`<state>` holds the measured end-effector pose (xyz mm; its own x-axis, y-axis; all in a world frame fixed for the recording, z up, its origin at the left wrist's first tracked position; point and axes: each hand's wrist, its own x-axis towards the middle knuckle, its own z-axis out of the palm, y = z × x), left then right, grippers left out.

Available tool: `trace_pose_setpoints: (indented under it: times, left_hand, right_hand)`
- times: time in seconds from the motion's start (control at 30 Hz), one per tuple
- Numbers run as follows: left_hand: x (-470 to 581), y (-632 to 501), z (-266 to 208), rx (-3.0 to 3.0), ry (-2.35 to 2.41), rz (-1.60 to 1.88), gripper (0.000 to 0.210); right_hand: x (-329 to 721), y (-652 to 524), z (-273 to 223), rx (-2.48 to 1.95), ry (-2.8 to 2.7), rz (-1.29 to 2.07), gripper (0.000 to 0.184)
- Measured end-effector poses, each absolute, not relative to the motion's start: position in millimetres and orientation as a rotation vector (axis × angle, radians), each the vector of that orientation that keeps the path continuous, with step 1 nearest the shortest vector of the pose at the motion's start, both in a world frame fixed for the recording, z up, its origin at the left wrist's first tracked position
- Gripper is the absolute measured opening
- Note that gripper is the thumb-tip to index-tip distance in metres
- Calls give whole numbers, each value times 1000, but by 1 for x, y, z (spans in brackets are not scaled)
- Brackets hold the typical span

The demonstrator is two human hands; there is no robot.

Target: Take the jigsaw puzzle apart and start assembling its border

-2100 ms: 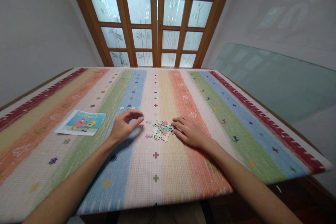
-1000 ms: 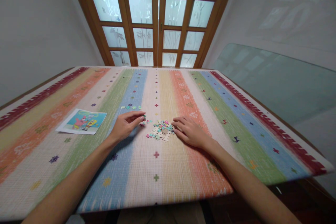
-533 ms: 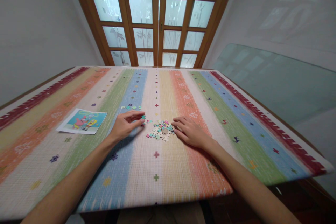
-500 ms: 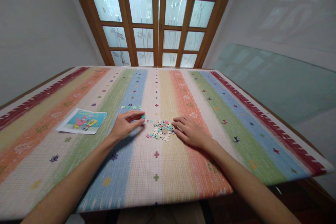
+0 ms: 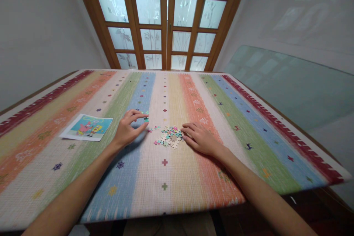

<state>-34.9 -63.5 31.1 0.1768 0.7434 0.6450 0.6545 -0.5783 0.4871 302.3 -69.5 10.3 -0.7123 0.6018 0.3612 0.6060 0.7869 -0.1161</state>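
Observation:
My left hand [image 5: 128, 127] is over the blue stripe of the cloth, holding a teal jigsaw puzzle piece [image 5: 146, 119] between thumb and fingertips. Just beyond those fingertips lie a few other teal pieces [image 5: 146, 113], partly hidden by the hand. A small pink piece [image 5: 150, 130] lies near the thumb. In the middle sits a heap of loose puzzle pieces [image 5: 170, 138], mixed in colour, several with plain backs up. My right hand [image 5: 200, 138] rests on the cloth at the heap's right edge, fingers loosely bent and their tips touching the outer pieces.
A printed picture [image 5: 90, 128] of two cartoon figures lies left of my left hand. The striped tablecloth [image 5: 164, 199] covers the table, whose near edge runs below my forearms. Wooden doors with glass panes [image 5: 151, 9] stand behind, and a greenish panel [image 5: 284, 81] stands at right.
My left hand has moved slightly left and away from me with the teal piece, now covering part of the row of teal pieces. My right hand has stayed by the heap.

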Motion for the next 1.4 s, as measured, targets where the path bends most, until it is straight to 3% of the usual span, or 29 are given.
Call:
trace_pose_setpoints:
  times: [0.33, 0.63, 1.0, 1.23, 1.4]
  left_hand:
    - [-82, -41, 30, 2240, 1813, 1189, 33]
    - [-105, -34, 27, 2100, 1898, 839, 47]
    - [-106, -35, 31, 2091, 1974, 730, 53]
    - [-90, -43, 37, 2170, 1884, 914, 40]
    - [-51, -61, 41, 2324, 1384, 871, 25]
  right_hand:
    - [302, -70, 10, -893, -2589, -31, 29]
    - [302, -69, 10, -904, -2594, -32, 28]
    - [302, -69, 10, -908, -2592, -21, 29]
    - [302, -70, 11, -906, -2603, -6, 28]
    - [302, -70, 12, -918, -2601, -4, 28]
